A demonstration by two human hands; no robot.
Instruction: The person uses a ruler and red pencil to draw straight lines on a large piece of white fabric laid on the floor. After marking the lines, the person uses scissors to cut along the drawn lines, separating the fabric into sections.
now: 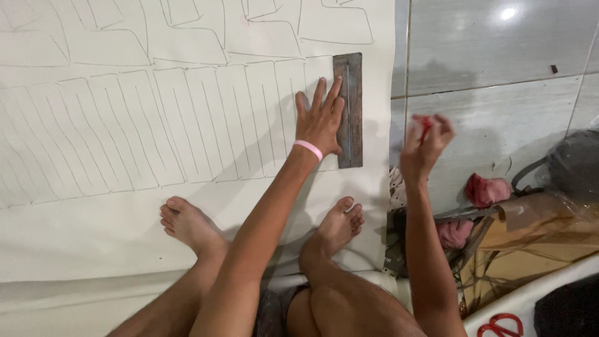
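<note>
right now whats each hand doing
Left hand: open, flat, pressing the dark template on the white sheet.
Right hand: closed on a small red thing.

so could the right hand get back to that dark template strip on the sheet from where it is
Probably yes. The right hand is raised just off the sheet's edge, pinching something red, and nothing lies between it and the template strip. The left hand covers only the strip's left edge.

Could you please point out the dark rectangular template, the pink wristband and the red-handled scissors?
dark rectangular template [352, 134]: head view, lower half.
pink wristband [308, 149]: head view, band's middle.
red-handled scissors [501, 326]: head view, handle loops.
</note>
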